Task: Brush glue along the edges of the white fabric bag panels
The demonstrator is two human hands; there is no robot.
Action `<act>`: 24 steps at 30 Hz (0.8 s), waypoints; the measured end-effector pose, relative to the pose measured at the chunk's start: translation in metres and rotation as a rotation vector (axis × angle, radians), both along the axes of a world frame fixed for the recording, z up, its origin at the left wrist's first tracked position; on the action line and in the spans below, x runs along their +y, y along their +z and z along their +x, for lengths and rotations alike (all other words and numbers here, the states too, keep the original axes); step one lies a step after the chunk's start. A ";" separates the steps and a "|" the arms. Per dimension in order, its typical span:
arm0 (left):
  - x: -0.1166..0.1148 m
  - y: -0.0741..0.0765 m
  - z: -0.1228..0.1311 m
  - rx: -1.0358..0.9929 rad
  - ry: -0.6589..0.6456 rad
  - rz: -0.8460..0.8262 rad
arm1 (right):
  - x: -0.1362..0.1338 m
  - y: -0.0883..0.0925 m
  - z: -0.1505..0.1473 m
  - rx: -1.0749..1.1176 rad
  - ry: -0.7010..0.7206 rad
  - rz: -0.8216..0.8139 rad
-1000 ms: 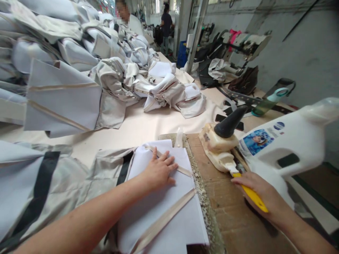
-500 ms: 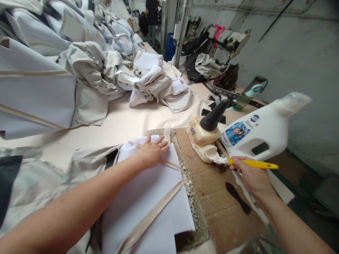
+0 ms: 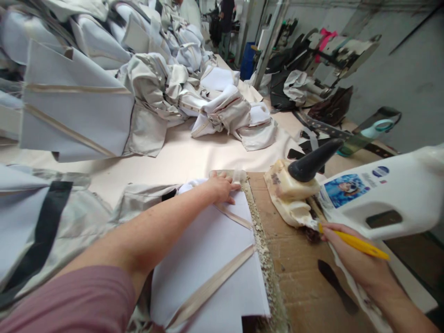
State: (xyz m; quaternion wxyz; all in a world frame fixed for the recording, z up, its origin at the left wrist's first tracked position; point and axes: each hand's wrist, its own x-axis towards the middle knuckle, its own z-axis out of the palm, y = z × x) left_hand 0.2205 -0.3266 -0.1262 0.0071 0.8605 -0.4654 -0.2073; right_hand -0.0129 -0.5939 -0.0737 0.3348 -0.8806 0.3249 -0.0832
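My left hand (image 3: 222,187) lies with spread fingers on the upper edge of a white panel (image 3: 208,254) that has beige strips across it. Under the panel's right side is a glue-crusted board (image 3: 265,249). In my right hand (image 3: 357,254) is a brush with a yellow handle (image 3: 364,245); its bristles are at the white glue beside a cut-open cream container (image 3: 291,185). A black cone (image 3: 314,162) is on top of that container. The brown cardboard (image 3: 294,268) lies beneath it.
A large white jug (image 3: 391,189) leans right of the container. A dark flat tool (image 3: 336,286) lies on the cardboard. Piled grey and white bags (image 3: 149,88) cover the table's far left. Behind stand a sewing machine (image 3: 343,51) and a person (image 3: 227,23).
The view has shifted left, so most things appear farther right. My left hand has slid toward the panel's upper edge. My right hand still holds the brush, its handle now tilted downward to the right.
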 end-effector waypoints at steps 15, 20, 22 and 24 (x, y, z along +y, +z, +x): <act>0.020 0.023 -0.044 -0.096 0.014 -0.181 | 0.101 -0.036 0.133 0.004 0.278 0.238; 0.030 0.018 -0.058 -0.035 0.016 -0.166 | 0.107 -0.036 0.146 0.037 0.299 0.179; 0.031 0.015 -0.057 -0.033 0.020 -0.165 | 0.111 -0.031 0.130 0.076 0.292 0.209; 0.030 0.012 -0.056 -0.045 0.013 -0.175 | 0.113 -0.025 0.110 0.129 0.285 0.254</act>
